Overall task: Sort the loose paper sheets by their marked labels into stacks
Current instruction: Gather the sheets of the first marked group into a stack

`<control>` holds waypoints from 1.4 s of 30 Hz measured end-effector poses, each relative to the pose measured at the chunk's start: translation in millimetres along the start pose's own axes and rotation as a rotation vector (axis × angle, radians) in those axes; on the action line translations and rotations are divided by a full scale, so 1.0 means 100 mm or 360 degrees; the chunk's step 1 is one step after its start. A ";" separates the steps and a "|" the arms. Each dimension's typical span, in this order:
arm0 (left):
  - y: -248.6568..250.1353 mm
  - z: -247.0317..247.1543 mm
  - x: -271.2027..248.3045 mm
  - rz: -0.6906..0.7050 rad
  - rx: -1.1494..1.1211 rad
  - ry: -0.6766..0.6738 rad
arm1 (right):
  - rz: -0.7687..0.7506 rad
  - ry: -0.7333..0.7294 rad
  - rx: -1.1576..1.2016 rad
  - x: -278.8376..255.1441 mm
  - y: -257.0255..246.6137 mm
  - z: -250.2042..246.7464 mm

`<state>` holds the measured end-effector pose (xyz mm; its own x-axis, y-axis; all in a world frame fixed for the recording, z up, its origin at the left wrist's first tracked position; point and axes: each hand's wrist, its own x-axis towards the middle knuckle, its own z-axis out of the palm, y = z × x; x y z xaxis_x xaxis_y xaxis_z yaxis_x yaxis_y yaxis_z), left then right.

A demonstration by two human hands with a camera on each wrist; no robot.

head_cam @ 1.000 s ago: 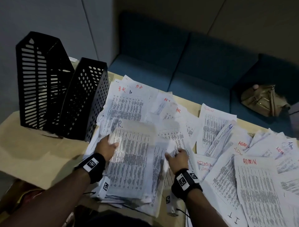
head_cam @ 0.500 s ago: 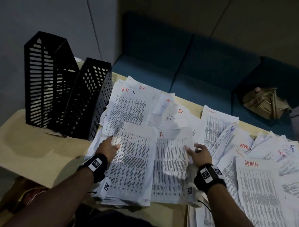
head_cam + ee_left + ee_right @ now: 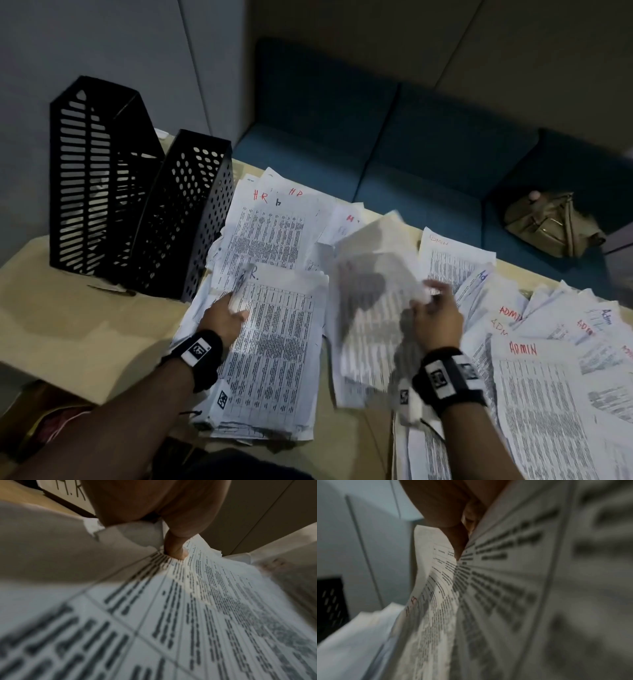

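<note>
Head view: since half a second ago the right hand (image 3: 433, 317) has lifted a blurred sheet (image 3: 371, 291) off the table (image 3: 78, 329); it lay flat before. It pinches the sheet's right edge. The left hand (image 3: 224, 317) still presses the HR stack (image 3: 274, 342), beside the two black file holders (image 3: 137, 205). ADMIN sheets (image 3: 544, 394) lie on the right.

Left wrist view: a fingertip (image 3: 175, 550) pins the printed page, the other fingers hidden.

Right wrist view: only here, thumb and fingers (image 3: 453, 538) clamp several pages, one marked in red.
</note>
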<state>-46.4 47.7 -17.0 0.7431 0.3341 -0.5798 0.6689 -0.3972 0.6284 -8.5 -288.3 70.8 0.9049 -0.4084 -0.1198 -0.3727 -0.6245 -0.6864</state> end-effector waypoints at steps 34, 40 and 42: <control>0.28 0.32 -0.19 0.0367 0.0000 -0.0397 | 0.0066 -0.0729 -0.0350 -0.26 0.31 0.95; 0.32 0.24 -0.22 0.0269 -0.0301 -0.0507 | -0.0003 -0.0484 0.0397 -0.23 0.11 0.94; 0.29 0.23 -0.25 0.0155 -0.0491 -0.0624 | -0.0111 -0.0472 0.0548 -0.17 0.07 0.92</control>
<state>-46.4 8.2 3.6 0.7784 -0.0614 -0.6248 0.6157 -0.1198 0.7788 -7.3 -224.2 1.7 0.9638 -0.1336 -0.2306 -0.2643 -0.3659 -0.8924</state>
